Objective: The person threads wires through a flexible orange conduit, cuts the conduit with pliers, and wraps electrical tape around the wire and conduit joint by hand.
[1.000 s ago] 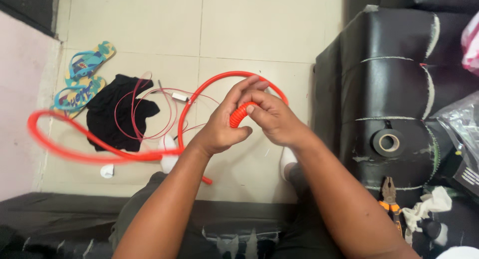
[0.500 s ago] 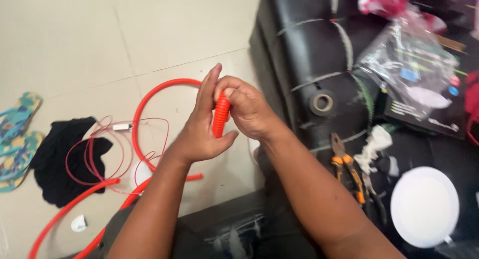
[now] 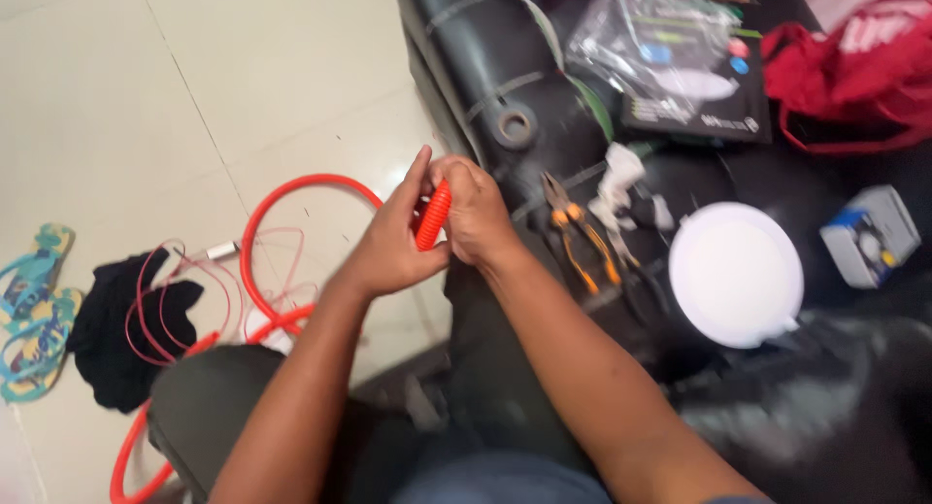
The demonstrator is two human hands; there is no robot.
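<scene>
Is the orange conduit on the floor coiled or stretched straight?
Coiled: the orange conduit loops on the tiles, and both hands, left and right, grip its end.

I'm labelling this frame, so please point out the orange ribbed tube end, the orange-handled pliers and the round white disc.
orange ribbed tube end [image 3: 433, 216], head view, on its ribbed side.
orange-handled pliers [image 3: 581, 244], head view, on the handles.
round white disc [image 3: 735, 274], head view, on its flat face.

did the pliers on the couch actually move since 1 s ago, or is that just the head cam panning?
No. The orange-handled pliers lie in the same spot on the black couch, below the tape roll and beside the white rag. Only the camera swung right.
</scene>
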